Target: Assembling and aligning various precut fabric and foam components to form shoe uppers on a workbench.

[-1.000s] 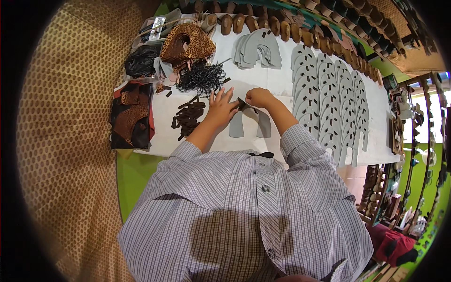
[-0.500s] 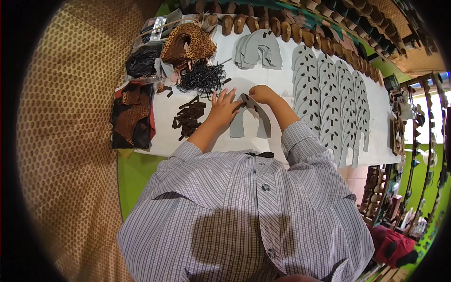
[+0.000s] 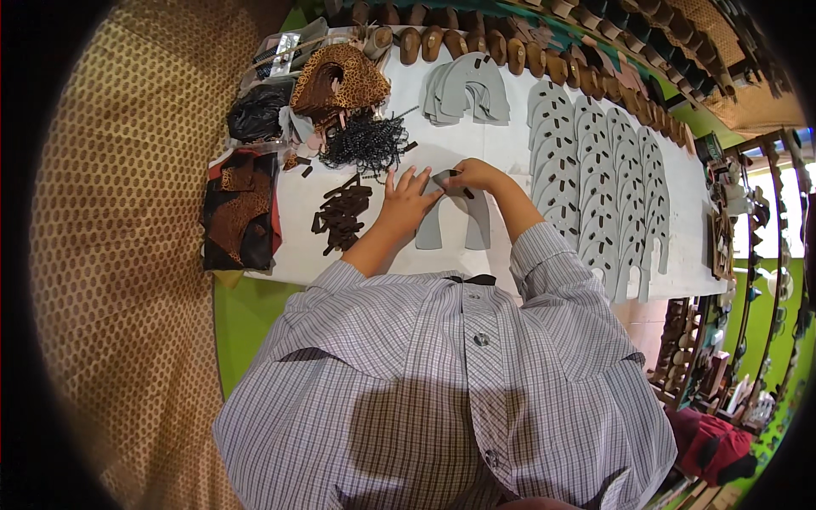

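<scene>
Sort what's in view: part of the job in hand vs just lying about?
In the job, judging by likeness:
- grey U-shaped piece, left hand and right hand at its top
- pile of dark strips
- grey stack
- rows of grey pieces

Likely just lying about:
- leopard-print pieces
- black tangle
- brown footwear

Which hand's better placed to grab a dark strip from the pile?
Left, probably: the left hand is right beside the dark strip pile; the right hand is farther off, at the grey piece's curved top.
</scene>
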A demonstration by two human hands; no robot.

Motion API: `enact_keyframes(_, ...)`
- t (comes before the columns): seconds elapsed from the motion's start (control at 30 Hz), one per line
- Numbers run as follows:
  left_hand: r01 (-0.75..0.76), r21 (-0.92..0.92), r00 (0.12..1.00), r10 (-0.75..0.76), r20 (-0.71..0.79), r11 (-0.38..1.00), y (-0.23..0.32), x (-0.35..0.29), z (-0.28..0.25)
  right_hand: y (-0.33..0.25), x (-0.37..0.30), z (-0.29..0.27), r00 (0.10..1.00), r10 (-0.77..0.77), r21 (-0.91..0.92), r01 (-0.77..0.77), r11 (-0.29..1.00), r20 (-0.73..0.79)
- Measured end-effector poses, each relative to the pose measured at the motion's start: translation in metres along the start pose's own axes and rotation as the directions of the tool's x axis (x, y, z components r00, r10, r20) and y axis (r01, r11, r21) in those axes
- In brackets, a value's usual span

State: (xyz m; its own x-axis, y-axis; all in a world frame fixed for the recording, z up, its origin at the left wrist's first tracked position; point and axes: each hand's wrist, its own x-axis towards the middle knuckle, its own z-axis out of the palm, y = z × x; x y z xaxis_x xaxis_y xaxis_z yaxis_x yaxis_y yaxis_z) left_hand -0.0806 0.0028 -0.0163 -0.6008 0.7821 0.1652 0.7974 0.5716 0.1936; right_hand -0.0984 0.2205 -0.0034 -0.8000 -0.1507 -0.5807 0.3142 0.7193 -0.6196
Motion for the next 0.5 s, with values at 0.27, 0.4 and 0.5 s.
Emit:
enact_keyframes(0.27, 0.044, -0.061, 0.998, -0.046, -0.037, 0.997, 0.001, -0.001, 0.000, -0.018, -0.019, 0.015, 0.857, -0.044, -0.403, -0.195, 0.894, -0.513)
enact_keyframes(0.4, 0.065, -0.048, 0.995, -0.068, -0.067, 0.997, 0.001, -0.004, 0.004, 0.004, -0.035, 0.029, 0.661, -0.234, -0.356, -0.054, 0.933, -0.713)
enact_keyframes(0.5, 0.109, -0.081, 0.991, -0.114, -0.068, 0.991, -0.001, -0.011, 0.008, 0.017, -0.053, 0.039, 0.641, -0.258, -0.333, 0.005, 0.943, -0.723)
